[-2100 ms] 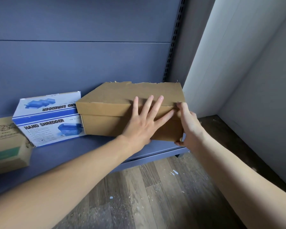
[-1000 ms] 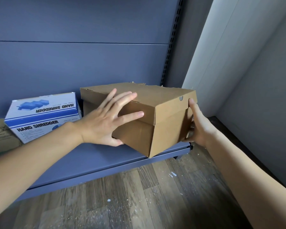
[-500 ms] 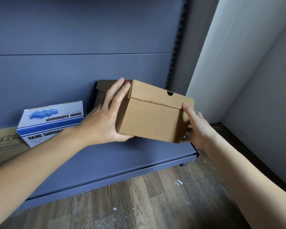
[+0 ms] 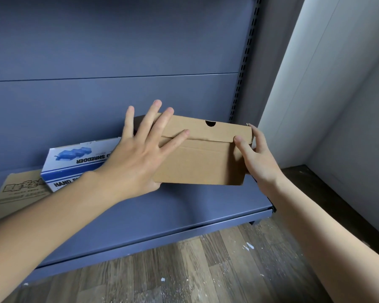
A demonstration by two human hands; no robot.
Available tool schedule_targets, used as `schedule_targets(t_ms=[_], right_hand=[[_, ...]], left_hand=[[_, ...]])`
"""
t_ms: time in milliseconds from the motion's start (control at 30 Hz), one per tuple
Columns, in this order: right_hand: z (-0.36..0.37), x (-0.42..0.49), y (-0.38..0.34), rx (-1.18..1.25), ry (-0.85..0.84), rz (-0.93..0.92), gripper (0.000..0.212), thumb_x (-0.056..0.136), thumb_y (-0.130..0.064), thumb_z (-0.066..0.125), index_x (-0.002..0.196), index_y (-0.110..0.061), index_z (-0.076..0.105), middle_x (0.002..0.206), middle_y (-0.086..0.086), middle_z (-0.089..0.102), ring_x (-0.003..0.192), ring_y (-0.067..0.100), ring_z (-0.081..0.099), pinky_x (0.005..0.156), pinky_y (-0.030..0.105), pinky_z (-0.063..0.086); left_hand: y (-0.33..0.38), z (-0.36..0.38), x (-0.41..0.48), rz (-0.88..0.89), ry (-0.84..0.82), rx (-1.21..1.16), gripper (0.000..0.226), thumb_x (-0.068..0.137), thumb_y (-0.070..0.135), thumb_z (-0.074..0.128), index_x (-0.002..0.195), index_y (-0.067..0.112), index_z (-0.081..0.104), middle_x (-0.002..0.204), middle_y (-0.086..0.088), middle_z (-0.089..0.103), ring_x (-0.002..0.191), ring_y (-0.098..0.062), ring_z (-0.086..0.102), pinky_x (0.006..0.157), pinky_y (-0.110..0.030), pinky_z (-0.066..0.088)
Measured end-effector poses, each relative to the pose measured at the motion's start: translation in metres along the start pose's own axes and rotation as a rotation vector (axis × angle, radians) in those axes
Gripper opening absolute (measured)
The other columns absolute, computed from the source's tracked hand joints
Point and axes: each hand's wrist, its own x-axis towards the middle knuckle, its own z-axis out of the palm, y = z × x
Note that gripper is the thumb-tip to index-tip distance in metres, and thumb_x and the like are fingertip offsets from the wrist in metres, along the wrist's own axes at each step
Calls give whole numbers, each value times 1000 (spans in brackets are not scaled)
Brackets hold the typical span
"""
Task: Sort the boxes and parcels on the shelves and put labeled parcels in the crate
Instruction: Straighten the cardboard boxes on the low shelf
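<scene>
Cardboard box — nxt to "HAND SHREDDER" pkg.

A blue-grey metal shelving unit fills the frame, its flat back panel crossed by one horizontal seam and bounded on the right by a dark slotted upright, its bottom shelf set low over the floor. Wood-look planks in brown and grey, dotted with white flecks that may be paint, run to a pale wall on the right, softly and evenly lit.
</scene>
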Motion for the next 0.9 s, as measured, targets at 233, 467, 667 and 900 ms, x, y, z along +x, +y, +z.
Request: schedule_targets(t_ms=[233,467,667,900], right_hand=[[-6,-5,-2,24,15,-16,30,98,-34,57,122,-38,41,68,-13,61,81,12,58,82,30,45],[-9,-5,-5,-96,63,-61,38,96,-35,58,132,-35,43,93,-2,59,84,10,58,77,26,45],[-16,-4,-9,-130,206,-109,22,96,-33,57,114,-24,47,70,-7,56,69,7,56,69,30,42],[-25,-4,-27,-133,275,-246,20,96,-31,55,84,-24,42,57,-17,43,62,12,49,54,15,35]], left_hand=[[21,-4,18,15,-172,93,130,57,45,76,154,25,-8,159,-28,0,148,-45,0,107,-75,13],[43,-12,34,-83,-296,101,132,70,56,72,149,24,-28,153,-32,-12,146,-44,-18,103,-80,3],[52,-8,36,-80,-209,97,140,60,60,76,152,20,-20,150,-36,-1,147,-46,-6,102,-80,6],[40,15,35,-65,-50,-45,143,37,47,86,156,21,10,144,-37,30,135,-49,34,103,-72,28]])
